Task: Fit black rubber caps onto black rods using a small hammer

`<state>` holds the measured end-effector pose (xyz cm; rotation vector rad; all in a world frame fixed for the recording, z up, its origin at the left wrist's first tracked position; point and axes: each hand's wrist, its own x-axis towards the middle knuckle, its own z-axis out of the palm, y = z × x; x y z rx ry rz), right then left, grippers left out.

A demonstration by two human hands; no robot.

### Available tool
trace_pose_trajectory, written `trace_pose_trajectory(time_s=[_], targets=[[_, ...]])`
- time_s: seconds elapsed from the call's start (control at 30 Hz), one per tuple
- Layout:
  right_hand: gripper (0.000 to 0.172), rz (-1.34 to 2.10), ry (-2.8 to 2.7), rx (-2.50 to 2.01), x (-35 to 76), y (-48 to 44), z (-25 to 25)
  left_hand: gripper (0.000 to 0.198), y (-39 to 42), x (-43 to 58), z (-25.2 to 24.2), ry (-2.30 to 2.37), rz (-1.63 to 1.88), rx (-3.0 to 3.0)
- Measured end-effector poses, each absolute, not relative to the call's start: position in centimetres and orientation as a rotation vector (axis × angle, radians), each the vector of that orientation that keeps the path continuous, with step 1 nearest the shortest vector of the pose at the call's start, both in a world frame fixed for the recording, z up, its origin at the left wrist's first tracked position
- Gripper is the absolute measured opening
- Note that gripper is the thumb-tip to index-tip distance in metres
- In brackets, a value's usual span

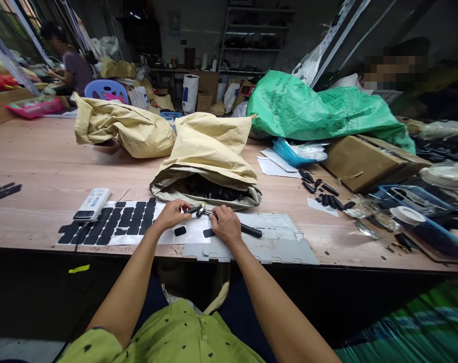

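My right hand (227, 225) is closed around the metal shaft of a hammer (250, 230), whose black grip sticks out to the right. The small metal head points left, close to my left fingers. Between the fingertips of my left hand (171, 214) is a slim dark piece (192, 209), touching or almost touching the hammer head; its exact kind is unclear. Below the hands lie a white sheet (164, 238) with black rounded pads (180, 231) and a grey board (278, 247). Just beyond them, a beige sack (214, 146) gapes toward me with dark pieces inside.
Left of my hands is a white device (93, 204) with a cable. To the right are loose black pieces (329, 200), a cardboard box (365, 159) and clear containers (406, 217). A green sack (308, 108) lies behind. Two other people are farther off, left and right.
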<state>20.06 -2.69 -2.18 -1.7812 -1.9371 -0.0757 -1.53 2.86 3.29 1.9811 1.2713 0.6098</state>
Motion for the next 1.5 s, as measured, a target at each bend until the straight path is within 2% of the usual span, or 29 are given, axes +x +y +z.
trace_pose_trajectory(time_s=[0.2, 0.57, 0.9, 1.5], targets=[[0.012, -0.077, -1.936, -1.791, 20.0, -2.8, -2.2, 0.021, -1.0, -2.1, 1.0, 1.223, 0.548, 2.107], [0.018, -0.079, -2.026, -1.65, 20.8, -3.1, -2.0, 0.026, -1.2, -1.8, 0.5, 1.287, 0.58, 2.091], [0.029, 0.175, -1.969, -1.407, 18.6, -7.1, 1.1, 0.019, -1.1, -1.9, -0.1, 1.278, 0.634, 2.097], [0.025, 0.121, -1.997, -1.57, 19.6, -8.4, 0.1, 0.014, -1.2, -1.7, -0.3, 1.309, 0.669, 2.046]])
